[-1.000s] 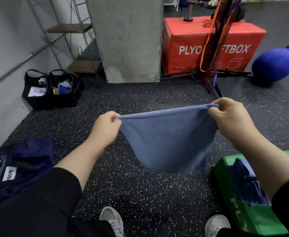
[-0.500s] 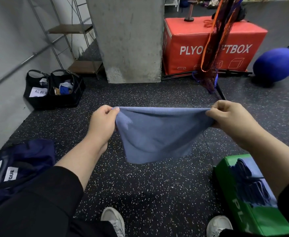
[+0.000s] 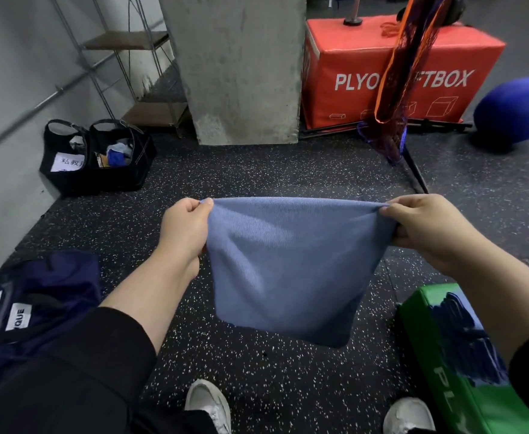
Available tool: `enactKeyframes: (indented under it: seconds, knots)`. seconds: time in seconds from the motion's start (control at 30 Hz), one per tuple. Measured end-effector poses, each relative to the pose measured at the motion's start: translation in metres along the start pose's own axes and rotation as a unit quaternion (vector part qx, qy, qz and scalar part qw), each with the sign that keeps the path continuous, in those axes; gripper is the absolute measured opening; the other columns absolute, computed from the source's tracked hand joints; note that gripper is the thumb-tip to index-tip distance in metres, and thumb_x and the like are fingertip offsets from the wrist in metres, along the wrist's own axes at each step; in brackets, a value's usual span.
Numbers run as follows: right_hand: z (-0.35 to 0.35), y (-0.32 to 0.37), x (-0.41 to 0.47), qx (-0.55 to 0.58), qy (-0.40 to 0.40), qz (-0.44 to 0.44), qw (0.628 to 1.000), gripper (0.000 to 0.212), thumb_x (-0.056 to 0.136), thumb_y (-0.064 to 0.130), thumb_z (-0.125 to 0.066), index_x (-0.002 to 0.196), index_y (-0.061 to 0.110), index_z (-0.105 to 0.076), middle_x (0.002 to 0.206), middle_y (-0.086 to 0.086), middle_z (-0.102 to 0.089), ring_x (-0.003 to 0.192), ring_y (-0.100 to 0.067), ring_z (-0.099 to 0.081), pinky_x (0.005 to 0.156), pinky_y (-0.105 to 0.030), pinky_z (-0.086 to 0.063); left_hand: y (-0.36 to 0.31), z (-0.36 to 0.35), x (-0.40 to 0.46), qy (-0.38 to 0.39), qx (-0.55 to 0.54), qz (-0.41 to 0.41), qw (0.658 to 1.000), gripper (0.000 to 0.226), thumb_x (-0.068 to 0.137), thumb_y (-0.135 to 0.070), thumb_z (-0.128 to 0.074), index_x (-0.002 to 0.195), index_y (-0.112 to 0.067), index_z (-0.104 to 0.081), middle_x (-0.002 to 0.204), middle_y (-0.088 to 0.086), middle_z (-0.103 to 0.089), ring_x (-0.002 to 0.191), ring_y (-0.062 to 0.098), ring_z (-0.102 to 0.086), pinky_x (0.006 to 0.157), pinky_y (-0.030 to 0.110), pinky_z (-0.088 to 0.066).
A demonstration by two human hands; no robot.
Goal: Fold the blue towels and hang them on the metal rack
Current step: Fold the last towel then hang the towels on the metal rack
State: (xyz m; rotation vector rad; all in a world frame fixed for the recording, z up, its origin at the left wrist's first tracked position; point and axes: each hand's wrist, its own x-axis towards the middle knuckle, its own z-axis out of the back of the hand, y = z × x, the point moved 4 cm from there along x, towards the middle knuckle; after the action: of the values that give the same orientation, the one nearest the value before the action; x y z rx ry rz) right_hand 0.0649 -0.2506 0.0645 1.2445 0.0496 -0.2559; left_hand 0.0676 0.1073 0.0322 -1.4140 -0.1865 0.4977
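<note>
The left hand and right hand each pinch a top corner of the blue towel, which hangs between them. If either pinch slackens, the towel could drop to the floor below.

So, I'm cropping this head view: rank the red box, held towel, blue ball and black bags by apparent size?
1. red box
2. towel, nearer the camera, so unsure against the box
3. black bags
4. blue ball, partly cut off
</note>
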Motion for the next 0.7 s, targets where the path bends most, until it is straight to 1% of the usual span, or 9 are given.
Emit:
enactKeyframes:
  seconds: [0.1,0.17,0.27,0.33,0.37,0.43,0.5,0.6,0.7]
  knots:
    - [-0.007,-0.009,0.006,-0.005,0.009,-0.040,0.999,0.017,0.094,0.008,-0.058,0.084,-0.002,-0.067,0.079,-0.017,-0.056,0.076,-0.026,-0.056,0.069,-0.043,-0.061,0.008,-0.011,0.002,-0.002,-0.025,0.026,0.999,0.022,0.094,-0.030,-0.063,0.077,-0.018,-0.055,0.074,0.005,-0.044,0.072,0.019,-0.039,0.059,0.030,-0.031]
    - [-0.015,-0.011,0.008,0.008,0.031,-0.057,0.998,0.019,0.093,0.010,-0.057,0.086,-0.006,-0.063,0.081,-0.018,-0.055,0.078,-0.028,-0.057,0.067,-0.043,-0.062,0.011,-0.020,0.001,-0.001,-0.033,0.047,0.998,0.022,0.097,-0.025,-0.064,0.077,-0.017,-0.057,0.072,0.005,-0.048,0.071,0.018,-0.042,0.055,0.027,-0.030]
    - [-0.030,-0.006,0.008,0.051,0.070,-0.076,0.993,0.014,0.093,0.009,-0.053,0.081,0.009,-0.061,0.076,-0.016,-0.053,0.068,-0.026,-0.055,0.061,-0.033,-0.055,0.012,-0.036,-0.003,0.010,-0.079,0.092,0.993,0.011,0.096,-0.022,-0.064,0.089,-0.014,-0.065,0.087,0.008,-0.059,0.080,0.020,-0.054,0.065,0.034,-0.042]
    - [-0.038,0.000,0.007,0.074,0.086,-0.074,0.991,0.019,0.095,0.007,-0.051,0.078,0.011,-0.059,0.071,-0.013,-0.055,0.060,-0.022,-0.056,0.057,-0.029,-0.051,0.008,-0.048,-0.007,0.028,-0.094,0.103,0.990,0.014,0.094,-0.023,-0.066,0.092,-0.009,-0.068,0.090,0.010,-0.062,0.083,0.021,-0.057,0.072,0.038,-0.045]
    - [-0.042,0.002,0.007,0.076,0.091,-0.067,0.991,0.018,0.095,0.006,-0.051,0.080,0.009,-0.061,0.071,-0.014,-0.057,0.062,-0.023,-0.057,0.056,-0.029,-0.053,0.005,-0.054,-0.009,0.035,-0.083,0.085,0.992,0.019,0.092,-0.026,-0.068,0.091,-0.007,-0.069,0.087,0.009,-0.062,0.081,0.021,-0.056,0.072,0.038,-0.044]
    - [-0.049,0.005,0.007,0.075,0.097,-0.056,0.991,0.017,0.094,0.005,-0.053,0.083,0.005,-0.066,0.076,-0.017,-0.061,0.070,-0.026,-0.060,0.059,-0.032,-0.057,-0.007,-0.064,-0.017,0.040,-0.026,-0.002,0.999,0.020,0.090,-0.026,-0.070,0.083,-0.007,-0.069,0.078,0.011,-0.064,0.076,0.017,-0.054,0.069,0.037,-0.045]
    - [-0.058,0.005,0.007,0.078,0.097,-0.055,0.991,0.018,0.093,0.006,-0.056,0.082,0.001,-0.069,0.078,-0.021,-0.065,0.074,-0.027,-0.062,0.062,-0.034,-0.059,-0.021,-0.077,-0.030,0.052,0.033,-0.085,0.994,0.017,0.092,-0.024,-0.070,0.080,-0.012,-0.071,0.077,0.010,-0.072,0.071,0.015,-0.057,0.068,0.041,-0.052]
    - [-0.072,0.004,0.007,0.103,0.086,-0.064,0.989,0.022,0.095,0.009,-0.059,0.090,-0.011,-0.068,0.086,-0.029,-0.069,0.077,-0.028,-0.064,0.063,-0.034,-0.060,-0.033,-0.095,-0.049,0.101,0.067,-0.129,0.984,0.013,0.092,-0.024,-0.072,0.081,-0.020,-0.076,0.077,-0.003,-0.076,0.074,0.013,-0.069,0.076,0.043,-0.058]
    - [-0.081,0.008,0.005,0.122,0.082,-0.053,0.988,0.029,0.097,0.010,-0.056,0.098,-0.019,-0.060,0.100,-0.036,-0.068,0.080,-0.033,-0.069,0.078,-0.046,-0.063,-0.037,-0.105,-0.057,0.110,0.118,-0.176,0.971,0.008,0.091,-0.028,-0.074,0.086,-0.025,-0.080,0.081,-0.009,-0.075,0.083,0.012,-0.071,0.079,0.041,-0.057]
